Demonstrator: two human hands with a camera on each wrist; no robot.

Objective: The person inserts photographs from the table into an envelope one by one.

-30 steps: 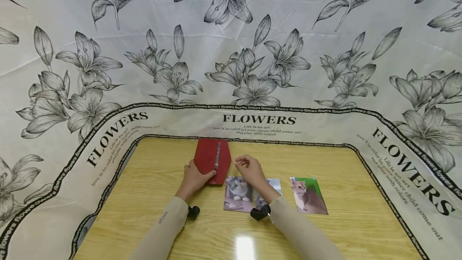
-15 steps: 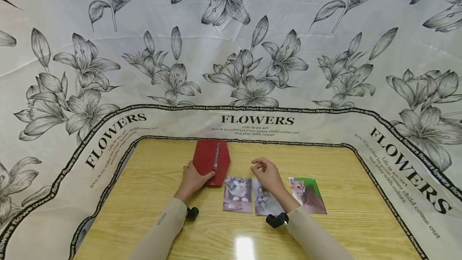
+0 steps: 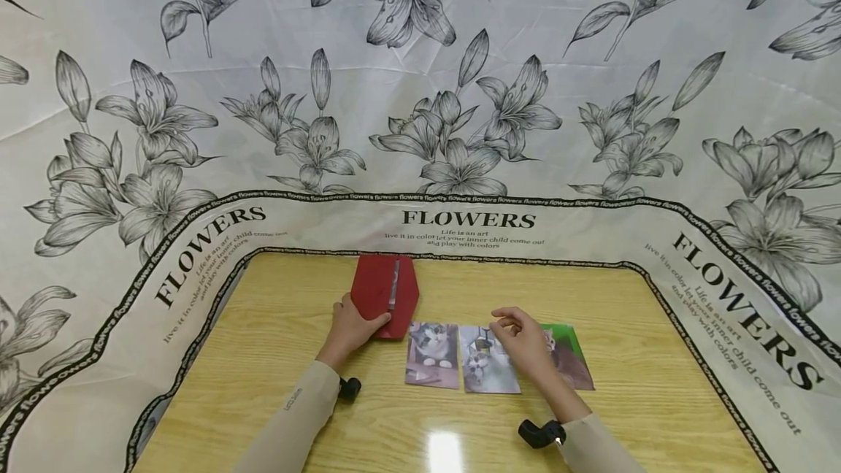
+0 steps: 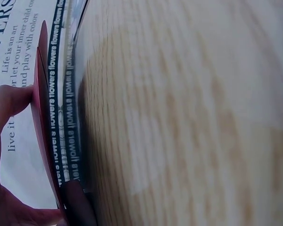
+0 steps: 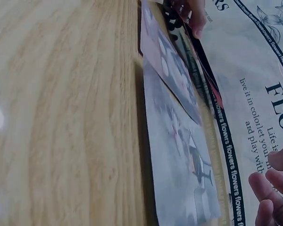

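Observation:
A red envelope [image 3: 374, 279] lies at the back of the table, its long side running away from me. Through its narrow opening shows a grey strip [image 3: 394, 285]. My left hand [image 3: 351, 327] grips the envelope's near left part, thumb over the top; in the left wrist view its fingers meet the red edge [image 4: 39, 101]. My right hand [image 3: 525, 345] hovers with loosely bent fingers, holding nothing. It overlaps the cat photo with a green background [image 3: 578, 363]. Beside it lie a photo of grey-and-white cats [image 3: 489, 374] and a photo of a sitting cat [image 3: 431, 367].
The wood-grain table [image 3: 263, 400] is bordered by a floral cloth [image 3: 473, 228] printed with "FLOWERS", which rises behind it. Black wrist cameras [image 3: 542, 434] sit on both wrists. A bright light reflection shows near the front.
My right hand has moved right, from beside the envelope across the middle photo to the rightmost one, uncovering the middle photo. The left hand and the envelope have stayed in place.

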